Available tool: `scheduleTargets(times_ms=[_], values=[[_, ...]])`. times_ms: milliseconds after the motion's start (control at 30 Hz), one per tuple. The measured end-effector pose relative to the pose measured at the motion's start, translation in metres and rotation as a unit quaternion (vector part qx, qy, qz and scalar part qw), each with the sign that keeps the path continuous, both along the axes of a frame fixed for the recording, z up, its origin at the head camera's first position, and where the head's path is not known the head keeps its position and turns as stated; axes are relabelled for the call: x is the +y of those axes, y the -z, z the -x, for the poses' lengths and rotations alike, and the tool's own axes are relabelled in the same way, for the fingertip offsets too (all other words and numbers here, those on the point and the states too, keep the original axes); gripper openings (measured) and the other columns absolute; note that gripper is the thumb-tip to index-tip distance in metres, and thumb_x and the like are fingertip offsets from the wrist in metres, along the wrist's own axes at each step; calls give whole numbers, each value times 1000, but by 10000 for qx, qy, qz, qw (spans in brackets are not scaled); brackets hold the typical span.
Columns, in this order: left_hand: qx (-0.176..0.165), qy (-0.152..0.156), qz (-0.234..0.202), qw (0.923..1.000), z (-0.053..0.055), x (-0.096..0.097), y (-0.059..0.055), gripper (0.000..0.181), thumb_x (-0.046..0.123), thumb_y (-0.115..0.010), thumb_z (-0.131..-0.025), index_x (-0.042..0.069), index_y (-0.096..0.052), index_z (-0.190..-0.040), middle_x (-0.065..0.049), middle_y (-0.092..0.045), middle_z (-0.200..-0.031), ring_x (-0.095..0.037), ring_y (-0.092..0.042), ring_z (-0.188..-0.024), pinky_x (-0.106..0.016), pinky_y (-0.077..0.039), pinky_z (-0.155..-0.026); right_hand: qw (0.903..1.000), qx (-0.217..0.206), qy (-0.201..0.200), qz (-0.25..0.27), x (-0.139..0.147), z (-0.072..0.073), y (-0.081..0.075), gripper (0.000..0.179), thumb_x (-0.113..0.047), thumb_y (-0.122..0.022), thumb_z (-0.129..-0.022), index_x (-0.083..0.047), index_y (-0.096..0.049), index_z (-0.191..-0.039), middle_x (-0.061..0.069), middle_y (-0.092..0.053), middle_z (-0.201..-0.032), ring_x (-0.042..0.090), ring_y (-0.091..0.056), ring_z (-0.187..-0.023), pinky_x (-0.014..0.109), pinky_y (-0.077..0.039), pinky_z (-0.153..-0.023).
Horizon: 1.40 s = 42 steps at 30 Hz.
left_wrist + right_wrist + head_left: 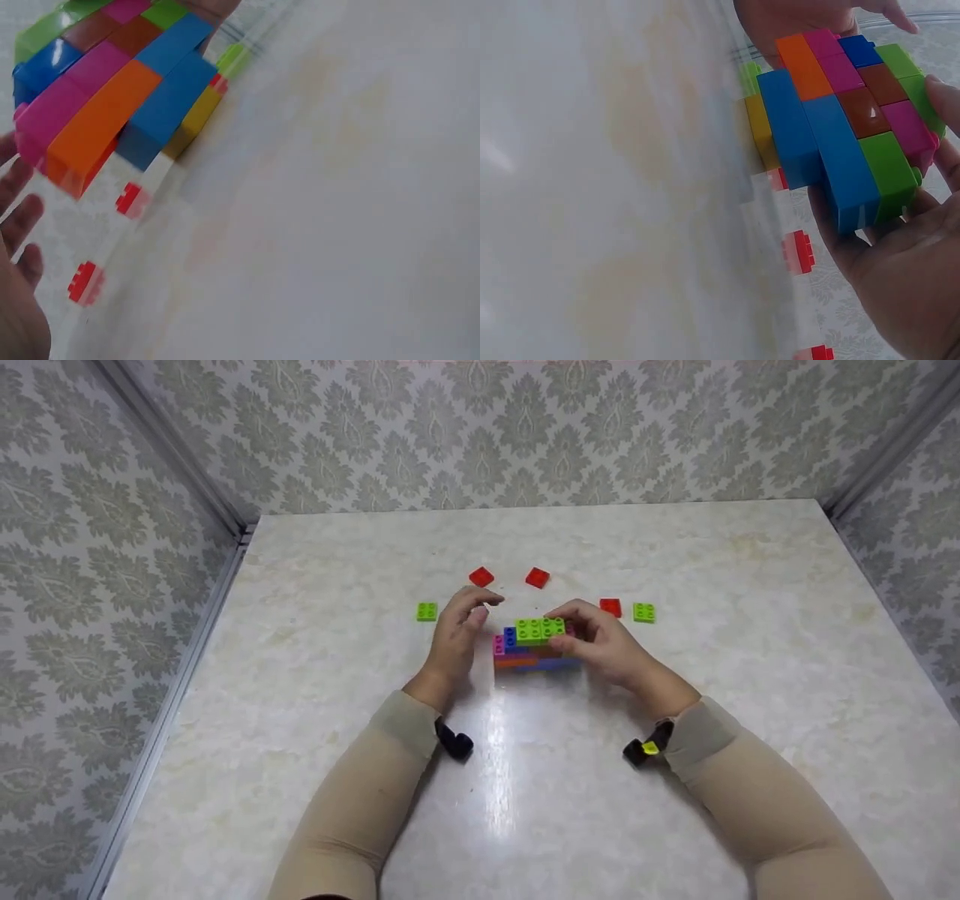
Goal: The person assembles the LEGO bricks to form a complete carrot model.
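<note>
A stack of coloured toy building bricks (516,662) stands on the table, with orange and blue bricks low down and two light green bricks (529,630) along its top. My right hand (611,649) grips the stack's right end, thumb in front of the top green brick and index finger behind. In the right wrist view, the thumb (943,105) lies against the top green bricks. Left of the stack, my left hand (454,634) is held apart from it, fingers loosely bent with nothing between them. The left wrist view shows those fingers (22,217) near the pink brick end (45,127).
Behind the hands lie two loose red bricks, one to the left (481,577) and one to the right (537,577). Another red brick (610,607) and a green one (643,613) lie beyond the right hand. A green brick (427,611) is left of the left hand. Patterned panels (487,435) enclose the table.
</note>
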<state>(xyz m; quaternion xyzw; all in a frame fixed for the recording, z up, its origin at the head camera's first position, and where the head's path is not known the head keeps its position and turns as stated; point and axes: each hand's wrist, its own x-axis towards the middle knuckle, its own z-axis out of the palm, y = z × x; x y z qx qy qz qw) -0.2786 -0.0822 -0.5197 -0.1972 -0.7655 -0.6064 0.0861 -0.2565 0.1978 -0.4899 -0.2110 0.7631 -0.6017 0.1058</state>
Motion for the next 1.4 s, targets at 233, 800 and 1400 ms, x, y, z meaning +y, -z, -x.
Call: scheduleTargets(times_ms=[233,800,1400], values=[[-286,-2880,1116,9507,20,-34,-6,34,35,-63,-110,8,-81,-122,-11,-78,-130,-36,-61,-125,-55,-43,-114,10000,-57,11,18,1,-1,-1,39,-10,-76,-108,-3,-67,-145,-2,-68,-126,20,-61,-108,21,-53,-90],[-1850,-2896,3269,8804,22,-59,-2,58,46,-77,-87,13,-72,-135,-10,-65,-138,-36,-42,-136,-60,-32,-116,9999,-125,60,-92,0,0,0,37,-13,-75,-109,-6,-67,-145,0,-66,-121,22,-56,-106,23,-49,-88],[-1373,-1562,1088,9721,20,-45,-3,42,28,-89,-97,13,-70,-130,-6,-65,-123,-25,-54,-119,-39,-49,-99,9999,-95,46,-72,-1,1,1,37,-10,-74,-109,-3,-66,-144,-2,-69,-123,19,-60,-107,21,-52,-89]])
